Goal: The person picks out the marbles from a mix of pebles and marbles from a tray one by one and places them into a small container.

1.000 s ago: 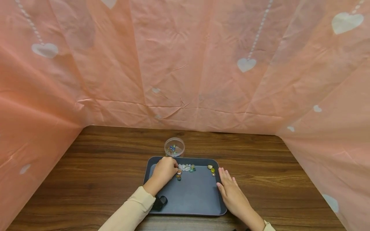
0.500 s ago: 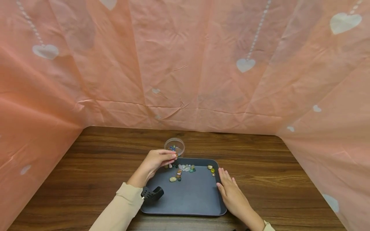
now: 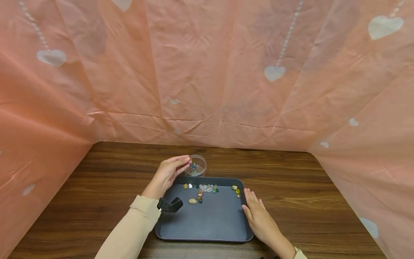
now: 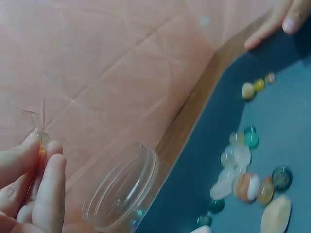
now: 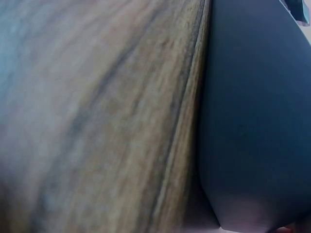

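Observation:
My left hand [image 3: 166,174] pinches a small, glassy amber stone [image 4: 43,141] between thumb and fingertips, at the left rim of a clear round plastic tub [image 3: 200,156]. Blue and green beads [image 3: 193,166] lie inside the tub. Flat along the right rim of the dark grey tray [image 3: 220,223] rests my right hand [image 3: 260,216], fingers straight. Polished stones sit in the tray: a pale, clear cluster [image 3: 207,188] near the back, brown banded ones [image 3: 200,194] below it, and a cream oval stone [image 3: 192,201]. A yellow stone [image 3: 237,191] lies with two others at the right.
The tub stands just behind the tray on a brown wood-grain table [image 3: 129,158]. Pink cloth [image 3: 207,90] with white hearts walls in the back and both sides. A black wrist camera [image 3: 170,205] juts from the left wrist over the tray.
My left hand has risen from the tray's back left with the amber stone and moved to the tub's left rim. The cream oval stone came into view. The right hand stays put.

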Demonstrator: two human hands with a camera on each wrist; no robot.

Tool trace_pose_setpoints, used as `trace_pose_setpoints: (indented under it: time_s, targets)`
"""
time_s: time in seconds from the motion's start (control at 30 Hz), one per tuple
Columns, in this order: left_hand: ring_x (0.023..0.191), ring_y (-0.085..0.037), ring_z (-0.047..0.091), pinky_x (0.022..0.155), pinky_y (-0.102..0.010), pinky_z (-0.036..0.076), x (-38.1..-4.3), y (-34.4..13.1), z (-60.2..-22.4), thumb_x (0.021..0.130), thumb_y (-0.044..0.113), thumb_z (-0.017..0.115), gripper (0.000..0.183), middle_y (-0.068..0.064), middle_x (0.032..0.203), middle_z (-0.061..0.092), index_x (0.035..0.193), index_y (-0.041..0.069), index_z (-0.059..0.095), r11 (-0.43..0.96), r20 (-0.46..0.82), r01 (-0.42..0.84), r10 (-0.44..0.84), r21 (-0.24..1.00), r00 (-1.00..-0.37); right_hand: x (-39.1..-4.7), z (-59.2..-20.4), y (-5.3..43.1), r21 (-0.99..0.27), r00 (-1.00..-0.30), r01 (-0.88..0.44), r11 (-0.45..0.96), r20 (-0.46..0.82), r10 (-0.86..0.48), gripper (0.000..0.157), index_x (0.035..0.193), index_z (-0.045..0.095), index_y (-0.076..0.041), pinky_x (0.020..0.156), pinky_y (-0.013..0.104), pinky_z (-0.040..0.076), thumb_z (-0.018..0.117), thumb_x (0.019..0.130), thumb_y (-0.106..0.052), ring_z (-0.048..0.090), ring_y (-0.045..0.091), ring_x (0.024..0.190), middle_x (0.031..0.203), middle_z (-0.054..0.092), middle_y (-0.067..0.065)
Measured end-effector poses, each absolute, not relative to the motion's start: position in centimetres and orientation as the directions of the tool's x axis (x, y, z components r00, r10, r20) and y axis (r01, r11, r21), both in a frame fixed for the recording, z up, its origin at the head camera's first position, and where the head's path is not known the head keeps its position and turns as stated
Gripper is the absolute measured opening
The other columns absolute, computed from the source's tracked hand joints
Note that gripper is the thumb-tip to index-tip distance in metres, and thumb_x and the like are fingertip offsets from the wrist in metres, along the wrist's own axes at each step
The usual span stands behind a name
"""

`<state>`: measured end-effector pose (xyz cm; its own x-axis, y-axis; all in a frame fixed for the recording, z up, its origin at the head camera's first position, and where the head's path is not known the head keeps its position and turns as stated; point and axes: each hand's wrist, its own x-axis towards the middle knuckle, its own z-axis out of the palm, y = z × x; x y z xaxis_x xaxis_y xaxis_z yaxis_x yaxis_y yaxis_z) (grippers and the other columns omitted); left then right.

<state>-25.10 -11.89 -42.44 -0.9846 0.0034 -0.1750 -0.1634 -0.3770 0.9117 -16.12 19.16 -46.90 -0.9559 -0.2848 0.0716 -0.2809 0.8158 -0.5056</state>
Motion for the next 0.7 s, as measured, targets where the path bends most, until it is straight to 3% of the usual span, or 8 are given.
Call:
trace_pose_setpoints:
  time_s: [0.17,0.23,0.37,0.5,0.7]
  targets:
    - [0.081,-0.007,0.07,0.091,-0.037,0.06,-25.6,-11.1,-42.4,0.089,0.007,0.073,0.028,-0.012,0.101,0.077,0.113,-0.008,0.072,-0.052,-0.073,-0.067,-0.122,0.996,-0.99,-16.1,-46.9,19.2,-0.513,-0.957,-0.276,0.813,0.069,-0.281,0.057,0.154,0.028,0.004,0.12,0.065,0.018,0.047,0.105,-0.018,0.024,0.041,0.15,0.16,0.028,0.024]
    - [0.078,-0.008,0.067,0.078,-0.03,0.06,-25.8,-10.7,-42.4,0.086,0.012,0.077,0.022,-0.012,0.099,0.078,0.104,-0.001,0.077,0.149,0.005,-0.021,-0.167,0.989,-0.986,-16.1,-46.9,19.2,-0.514,-0.958,-0.274,0.813,0.068,-0.28,0.057,0.154,0.028,0.004,0.12,0.065,0.018,0.047,0.105,-0.017,0.024,0.041,0.15,0.159,0.028,0.024]
    - [0.073,-0.012,0.063,0.056,-0.019,0.046,-26.0,-9.8,-42.4,0.084,0.012,0.079,0.012,-0.012,0.093,0.078,0.093,0.005,0.081,0.473,0.159,0.063,-0.166,0.879,-0.973,-16.2,-47.0,19.1,-0.512,-0.958,-0.276,0.813,0.073,-0.279,0.057,0.154,0.028,0.004,0.12,0.065,0.018,0.048,0.105,-0.017,0.024,0.042,0.15,0.159,0.028,0.025]
    - [0.069,-0.015,0.064,0.054,-0.021,0.046,-25.9,-9.0,-42.5,0.085,0.007,0.076,0.009,-0.011,0.091,0.078,0.092,0.004,0.08,0.627,0.225,0.119,-0.092,0.77,-0.97,-16.2,-47.0,19.1,-0.515,-0.957,-0.28,0.811,0.082,-0.278,0.057,0.153,0.029,0.004,0.12,0.065,0.019,0.048,0.105,-0.017,0.024,0.042,0.149,0.159,0.029,0.025]
    - [0.078,-0.018,0.069,0.065,-0.029,0.056,-25.6,-8.3,-42.6,0.087,0.006,0.073,0.01,-0.008,0.093,0.078,0.094,0.006,0.08,0.769,0.253,0.161,-0.001,0.619,-0.967,-16.2,-47.0,19.1,-0.512,-0.957,-0.281,0.812,0.085,-0.278,0.057,0.154,0.029,0.004,0.12,0.065,0.019,0.048,0.104,-0.017,0.025,0.042,0.149,0.159,0.03,0.025]
